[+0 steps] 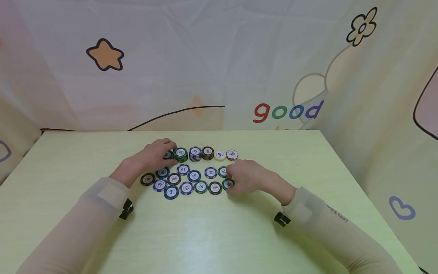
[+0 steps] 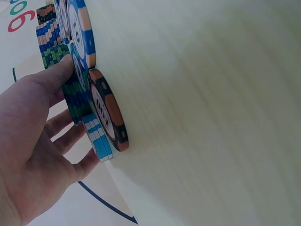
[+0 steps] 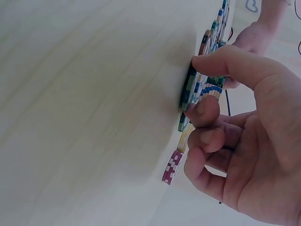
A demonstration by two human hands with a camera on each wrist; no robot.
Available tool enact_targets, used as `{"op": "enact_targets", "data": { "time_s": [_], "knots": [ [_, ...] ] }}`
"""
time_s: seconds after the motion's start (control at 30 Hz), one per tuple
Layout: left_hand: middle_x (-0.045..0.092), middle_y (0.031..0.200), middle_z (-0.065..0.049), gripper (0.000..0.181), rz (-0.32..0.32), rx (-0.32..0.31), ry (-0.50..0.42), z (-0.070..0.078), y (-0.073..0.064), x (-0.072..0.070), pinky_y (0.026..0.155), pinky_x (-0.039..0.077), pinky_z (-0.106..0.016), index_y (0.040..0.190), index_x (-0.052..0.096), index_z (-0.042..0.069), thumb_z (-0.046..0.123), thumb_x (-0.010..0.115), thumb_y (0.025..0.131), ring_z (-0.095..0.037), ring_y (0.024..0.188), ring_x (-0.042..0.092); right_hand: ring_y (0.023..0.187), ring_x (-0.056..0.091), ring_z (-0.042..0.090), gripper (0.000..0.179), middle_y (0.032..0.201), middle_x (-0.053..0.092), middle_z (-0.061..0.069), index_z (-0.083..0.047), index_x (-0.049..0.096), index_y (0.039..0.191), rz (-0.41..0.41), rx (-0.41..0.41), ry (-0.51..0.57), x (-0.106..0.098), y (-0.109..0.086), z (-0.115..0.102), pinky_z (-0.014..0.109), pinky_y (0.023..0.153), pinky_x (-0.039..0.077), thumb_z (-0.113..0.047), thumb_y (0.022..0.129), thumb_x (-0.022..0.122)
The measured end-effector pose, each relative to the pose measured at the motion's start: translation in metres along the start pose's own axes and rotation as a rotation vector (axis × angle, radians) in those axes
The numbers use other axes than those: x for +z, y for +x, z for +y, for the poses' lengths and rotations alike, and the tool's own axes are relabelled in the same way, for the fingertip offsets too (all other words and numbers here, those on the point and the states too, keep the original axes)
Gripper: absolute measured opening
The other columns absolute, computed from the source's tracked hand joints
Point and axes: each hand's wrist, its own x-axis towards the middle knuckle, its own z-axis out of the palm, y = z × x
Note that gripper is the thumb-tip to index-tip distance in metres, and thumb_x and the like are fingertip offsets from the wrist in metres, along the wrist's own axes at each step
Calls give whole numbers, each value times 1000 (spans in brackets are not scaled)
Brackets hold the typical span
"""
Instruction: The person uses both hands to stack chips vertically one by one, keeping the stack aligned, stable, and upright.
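Note:
My left hand (image 1: 155,155) is at the left end of the back row, its thumb and fingers gripping a stack of dark blue and green poker chips (image 2: 77,101). A short light-blue and white stack (image 2: 99,139) sits by its fingertips in the left wrist view. My right hand (image 1: 251,177) pinches a green-edged poker chip (image 3: 189,87) between thumb and index finger, at the right end of the front row. The other fingers of that hand are curled. Another green chip (image 1: 222,171) is partly hidden by the right hand.
The back row also holds green (image 1: 180,154), blue (image 1: 195,153) and black (image 1: 207,153) stacks, then a yellow chip stack (image 1: 220,155) and a maroon one (image 1: 232,155). Several flat chips (image 1: 186,188) lie nearer on the pale table (image 1: 205,236). A printed curtain (image 1: 191,64) hangs behind.

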Motion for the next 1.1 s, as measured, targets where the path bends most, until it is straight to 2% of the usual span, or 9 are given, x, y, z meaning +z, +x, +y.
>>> {"op": "enact_targets", "data": {
  "time_s": [0.17,0.33,0.43,0.63,0.9,1.1],
  "knots": [
    [49,146,-23,49,-2,1,2,0,0,-1,103,37,-69,138,56,1,27,70,100,-43,133,46,70,56,16,29,80,62,-3,-10,68,102,3,-5,3,0,1,4,31,63,44,-32,87,78],
    [49,146,-23,49,0,5,2,0,0,-1,103,37,-69,138,56,1,28,70,100,-43,132,47,71,55,17,29,80,61,-3,-10,66,101,23,-15,11,-2,3,4,32,63,44,-32,87,77],
    [50,145,-23,48,1,8,7,1,0,-1,102,37,-70,137,57,1,28,70,100,-43,131,47,70,54,17,29,79,61,-2,-9,66,102,40,-25,12,-4,4,1,32,63,43,-32,87,75],
    [50,145,-23,47,0,6,4,2,-1,-3,102,37,-71,136,57,1,28,70,100,-43,131,48,71,55,15,39,78,61,-4,-7,67,113,84,-52,-3,-8,10,-7,31,63,45,-35,87,75],
    [49,145,-24,49,-4,6,3,1,0,-3,103,36,-71,137,57,0,29,70,100,-44,133,47,64,52,13,42,68,57,-5,-5,66,117,113,-76,-33,-10,21,-18,28,57,40,-36,89,73],
    [50,145,-24,48,-5,2,10,2,-2,-2,102,37,-70,136,57,1,29,69,100,-43,131,48,62,50,12,42,67,55,-6,-7,65,116,156,-99,-64,-12,29,-26,29,58,39,-39,90,73]
  ]
}}
